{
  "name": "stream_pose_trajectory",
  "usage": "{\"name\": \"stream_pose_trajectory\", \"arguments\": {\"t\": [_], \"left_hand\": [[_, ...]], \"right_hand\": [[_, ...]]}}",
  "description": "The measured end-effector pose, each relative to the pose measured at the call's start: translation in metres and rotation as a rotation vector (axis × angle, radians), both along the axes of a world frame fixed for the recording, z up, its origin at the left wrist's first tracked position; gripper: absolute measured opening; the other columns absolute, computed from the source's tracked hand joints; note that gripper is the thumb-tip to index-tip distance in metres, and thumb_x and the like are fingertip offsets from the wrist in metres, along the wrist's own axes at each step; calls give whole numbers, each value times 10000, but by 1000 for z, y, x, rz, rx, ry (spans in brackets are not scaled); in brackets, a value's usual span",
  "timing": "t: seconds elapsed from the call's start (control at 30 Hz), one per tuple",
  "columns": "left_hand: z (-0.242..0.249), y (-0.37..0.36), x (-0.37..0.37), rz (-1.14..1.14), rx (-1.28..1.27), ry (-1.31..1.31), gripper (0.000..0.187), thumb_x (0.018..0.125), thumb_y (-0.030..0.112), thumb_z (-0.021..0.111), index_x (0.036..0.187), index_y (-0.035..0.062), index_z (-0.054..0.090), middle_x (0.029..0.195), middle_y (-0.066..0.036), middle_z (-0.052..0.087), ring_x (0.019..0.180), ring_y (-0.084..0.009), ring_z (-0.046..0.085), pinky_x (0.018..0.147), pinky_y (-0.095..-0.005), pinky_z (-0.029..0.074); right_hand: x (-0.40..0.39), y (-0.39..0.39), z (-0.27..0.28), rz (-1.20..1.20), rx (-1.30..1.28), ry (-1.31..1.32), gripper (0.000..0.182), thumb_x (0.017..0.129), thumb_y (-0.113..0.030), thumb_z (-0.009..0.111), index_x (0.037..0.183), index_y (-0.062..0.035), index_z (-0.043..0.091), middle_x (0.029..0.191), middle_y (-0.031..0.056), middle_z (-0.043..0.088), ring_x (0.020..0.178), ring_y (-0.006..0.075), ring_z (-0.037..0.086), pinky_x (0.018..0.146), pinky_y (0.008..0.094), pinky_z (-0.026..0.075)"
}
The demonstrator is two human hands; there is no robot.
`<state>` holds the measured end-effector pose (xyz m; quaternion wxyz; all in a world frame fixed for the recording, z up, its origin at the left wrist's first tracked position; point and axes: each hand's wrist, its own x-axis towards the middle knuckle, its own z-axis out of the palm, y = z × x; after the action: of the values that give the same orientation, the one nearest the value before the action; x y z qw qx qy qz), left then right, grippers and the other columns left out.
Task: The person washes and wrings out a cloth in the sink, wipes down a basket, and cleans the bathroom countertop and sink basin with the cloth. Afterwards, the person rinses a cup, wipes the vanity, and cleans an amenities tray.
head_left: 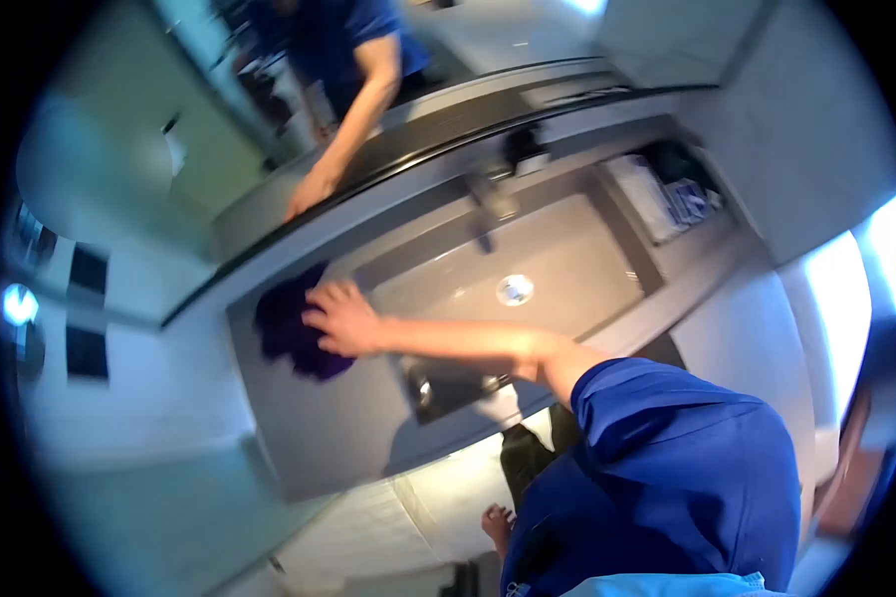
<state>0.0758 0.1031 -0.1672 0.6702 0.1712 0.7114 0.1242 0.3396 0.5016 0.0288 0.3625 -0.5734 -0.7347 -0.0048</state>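
Note:
A dark purple cloth (287, 323) lies bunched on the grey countertop (319, 438), left of the sink. My right hand (346, 320) reaches across from the right and bears down on the cloth, its fingers bent over it. Low in the view, beside my blue shirt, hangs my left hand (498, 521), with loosely curled fingers slightly apart and nothing seen in them. Right of the cloth is the rectangular basin (567, 249), with a round drain (515, 290) and a metal faucet (492, 194) behind it.
A mirror (448, 55) behind the counter reflects my reaching arm. On the counter's right end sits a tray (657, 199) with white packets. A black item (524, 147) stands near the faucet. A dark recess (448, 388) with shiny fittings lies by the front edge. Motion blurs parts of the view.

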Motion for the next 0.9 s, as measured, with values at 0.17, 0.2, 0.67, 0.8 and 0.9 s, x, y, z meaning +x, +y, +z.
{"name": "stream_pose_trajectory", "arguments": {"t": [0.17, 0.2, 0.67, 0.8, 0.9], "left_hand": [[-1, 26, 31, -300, -85, -40, 199, 863, 123, 521, 1043, 40, 531, 864, -115, 606, 702, -210, 617, 545, -301, 508], [3, 35, 39, -352, -83, -41, 193, 863, 123, 520, 1038, 40, 533, 862, -114, 606, 701, -209, 616, 545, -300, 508], [58, 109, 206, -819, 44, 42, 131, 864, 111, 504, 958, 34, 555, 844, -110, 612, 691, -199, 606, 557, -286, 499], [73, 105, 236, -863, 63, 60, 120, 864, 107, 500, 935, 32, 562, 839, -109, 614, 688, -196, 603, 561, -283, 497], [80, 101, 248, -888, 71, 59, 115, 864, 105, 497, 918, 31, 566, 835, -108, 615, 686, -194, 600, 563, -280, 495]], "right_hand": [[142, -157, -38, -550, 122, 359, 292, 641, -66, 607, 931, -93, 626, 965, 100, 598, 973, 311, 517, 837, 413, 424], [177, -194, -29, -717, 29, 367, 283, 631, -42, 602, 910, -78, 633, 921, 113, 612, 934, 314, 528, 808, 396, 445], [545, -334, -14, -1756, -36, 430, 962, 512, -447, 817, 1278, -51, 390, 1171, 125, 533, 1086, 321, 445, 875, 433, 373], [564, -332, -33, -1575, 109, 524, 893, 514, -423, 819, 1236, -64, 437, 1107, 110, 563, 1026, 300, 490, 853, 403, 377], [548, -341, -29, -1464, 206, 382, 814, 503, -341, 830, 1187, -74, 476, 1033, 104, 579, 977, 292, 518, 829, 392, 405]]}}
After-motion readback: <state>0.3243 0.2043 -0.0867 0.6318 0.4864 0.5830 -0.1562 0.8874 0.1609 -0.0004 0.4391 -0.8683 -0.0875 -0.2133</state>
